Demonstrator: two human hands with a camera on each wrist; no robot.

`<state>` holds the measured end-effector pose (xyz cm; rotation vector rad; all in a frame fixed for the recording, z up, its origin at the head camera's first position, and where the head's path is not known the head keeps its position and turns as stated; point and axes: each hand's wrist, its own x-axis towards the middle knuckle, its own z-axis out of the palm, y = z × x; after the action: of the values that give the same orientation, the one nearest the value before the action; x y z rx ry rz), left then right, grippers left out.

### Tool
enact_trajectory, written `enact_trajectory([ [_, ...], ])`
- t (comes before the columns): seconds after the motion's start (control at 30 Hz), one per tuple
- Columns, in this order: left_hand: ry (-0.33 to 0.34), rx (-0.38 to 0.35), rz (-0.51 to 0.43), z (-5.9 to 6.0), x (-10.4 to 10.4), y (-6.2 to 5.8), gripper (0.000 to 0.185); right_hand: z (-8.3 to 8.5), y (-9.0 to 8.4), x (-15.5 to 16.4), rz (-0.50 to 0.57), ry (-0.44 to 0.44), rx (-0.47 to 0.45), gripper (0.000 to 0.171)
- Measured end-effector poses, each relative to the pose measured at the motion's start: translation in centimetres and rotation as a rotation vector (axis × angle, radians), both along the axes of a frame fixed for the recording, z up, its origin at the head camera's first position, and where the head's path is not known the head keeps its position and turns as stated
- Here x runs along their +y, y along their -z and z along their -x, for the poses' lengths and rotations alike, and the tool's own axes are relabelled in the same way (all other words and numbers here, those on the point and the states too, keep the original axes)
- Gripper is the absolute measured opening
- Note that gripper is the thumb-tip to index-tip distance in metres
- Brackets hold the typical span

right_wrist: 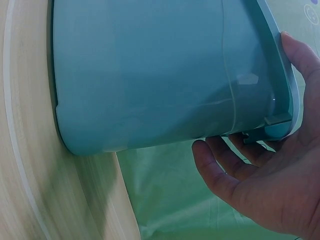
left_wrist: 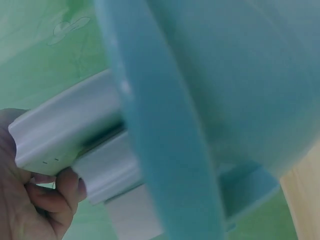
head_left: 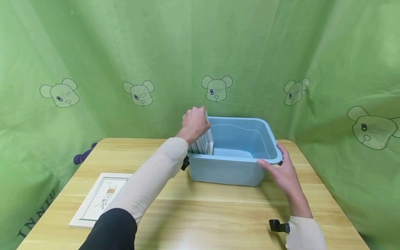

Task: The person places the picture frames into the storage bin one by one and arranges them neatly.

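A light-blue plastic tub (head_left: 225,170) sits on the table, with several white picture frames (head_left: 204,143) upright side by side at its left end. My left hand (head_left: 194,122) reaches over that end and grips one white picture frame (left_wrist: 70,125) by its upper edge. In the left wrist view, a second frame (left_wrist: 109,167) stands close beside it, and the tub's rim hides their lower parts. My right hand (head_left: 283,171) holds the tub's right front corner. Its thumb lies on the rim, the other fingers (right_wrist: 212,165) under the rim against the outer wall.
Another white picture frame (head_left: 90,210) with a plant print lies flat at the table's left, partly covered by my left sleeve. Behind the wooden table (head_left: 200,215) hangs a green curtain (head_left: 175,52) with bear-head drawings. Something purple (head_left: 82,157) shows past the left edge.
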<state>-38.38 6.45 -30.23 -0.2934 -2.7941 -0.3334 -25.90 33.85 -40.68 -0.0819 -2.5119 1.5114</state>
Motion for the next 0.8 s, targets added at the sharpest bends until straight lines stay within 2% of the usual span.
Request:
enact_trajectory([
  [0.37, -0.025, 0.039, 0.092, 0.4, 0.5, 1.2, 0.046, -0.2, -0.2, 0.1, 0.006, 0.007, -0.006, 0.098],
  [0.8, -0.053, 0.013, 0.158, 0.8, 1.1, 2.2, 0.052, -0.2, -0.2, -0.1, 0.006, 0.012, -0.008, 0.099],
])
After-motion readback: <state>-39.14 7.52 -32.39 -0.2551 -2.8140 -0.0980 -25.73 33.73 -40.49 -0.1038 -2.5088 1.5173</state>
